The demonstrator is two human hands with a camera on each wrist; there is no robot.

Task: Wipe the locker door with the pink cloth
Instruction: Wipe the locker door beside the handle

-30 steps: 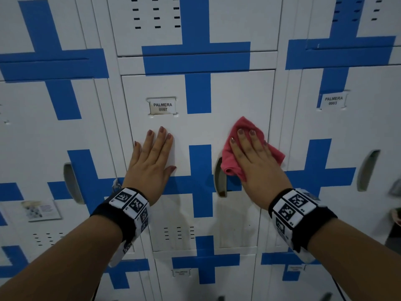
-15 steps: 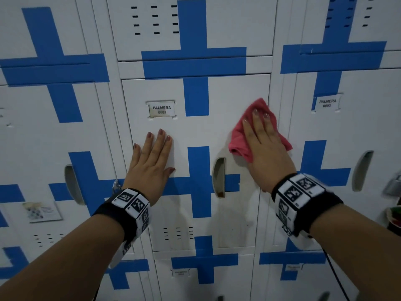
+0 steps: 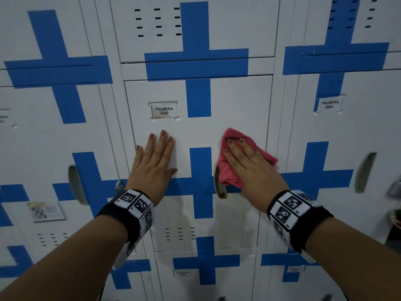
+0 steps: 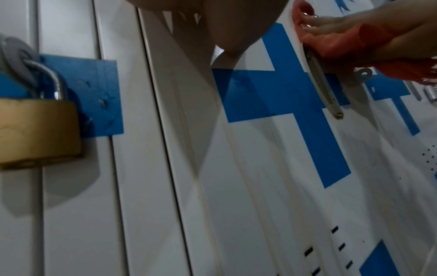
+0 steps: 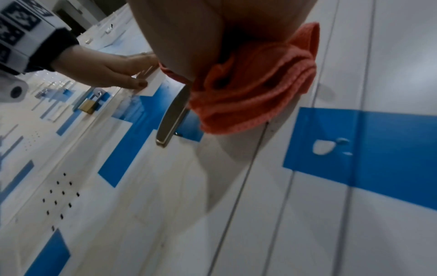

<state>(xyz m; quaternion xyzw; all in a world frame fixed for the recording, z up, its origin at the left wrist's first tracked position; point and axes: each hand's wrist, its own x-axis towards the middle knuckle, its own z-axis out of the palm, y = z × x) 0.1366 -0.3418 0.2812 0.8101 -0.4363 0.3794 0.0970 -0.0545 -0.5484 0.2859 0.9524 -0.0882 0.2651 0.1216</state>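
The white locker door (image 3: 236, 101) with blue tape crosses and a "PALMERA" label (image 3: 164, 111) fills the middle of the head view. My right hand (image 3: 247, 161) lies flat with straight fingers on the crumpled pink cloth (image 3: 227, 172), pressing it against the door's right side just above the recessed handle (image 3: 220, 190). The cloth (image 5: 250, 93) bunches under the palm in the right wrist view, over the handle (image 5: 172, 115). My left hand (image 3: 155, 157) rests flat and open on the door left of the vertical blue stripe, holding nothing. In the left wrist view the cloth (image 4: 335, 44) shows at top right.
Neighbouring lockers stand on both sides, each with a recessed handle (image 3: 365, 170) (image 3: 76, 183). A brass padlock (image 4: 35, 132) hangs on the locker to the left, close to my left wrist. Vent slots (image 3: 180, 233) sit low on the door. A metal object (image 3: 395, 187) juts in at the right edge.
My right hand slid the pink cloth up the door's right side and has now brought it back down toward the handle. The left hand has stayed flat in place.
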